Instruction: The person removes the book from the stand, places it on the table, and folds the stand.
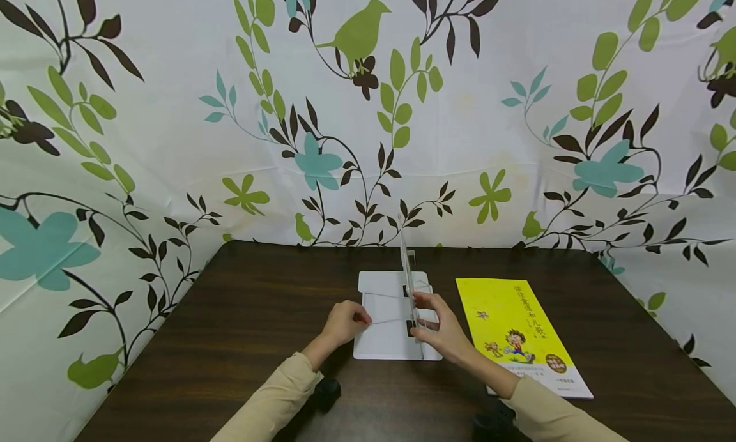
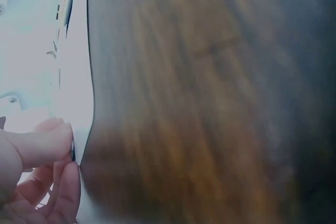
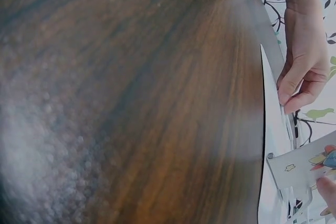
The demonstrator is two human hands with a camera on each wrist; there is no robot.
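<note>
A white folding book stand (image 1: 382, 346) lies on the table, its flat plate down and a thin panel (image 1: 409, 273) raised on edge above it. Thin wires cross the plate. My left hand (image 1: 345, 322) pinches the end of a wire at the plate's left side; in the left wrist view the thumb and fingers (image 2: 65, 192) meet at the plate's edge. My right hand (image 1: 439, 327) holds the raised panel from its right side, thumb nearer me. In the right wrist view the panel (image 3: 302, 167) shows a printed cartoon, and only a fingertip of that hand is visible.
A yellow children's book (image 1: 512, 327) lies on the dark wooden table (image 1: 259, 314), right of the stand. Behind the table hangs a white cloth (image 1: 448, 122) printed with leaves and birds. Black bands sit near both wrists.
</note>
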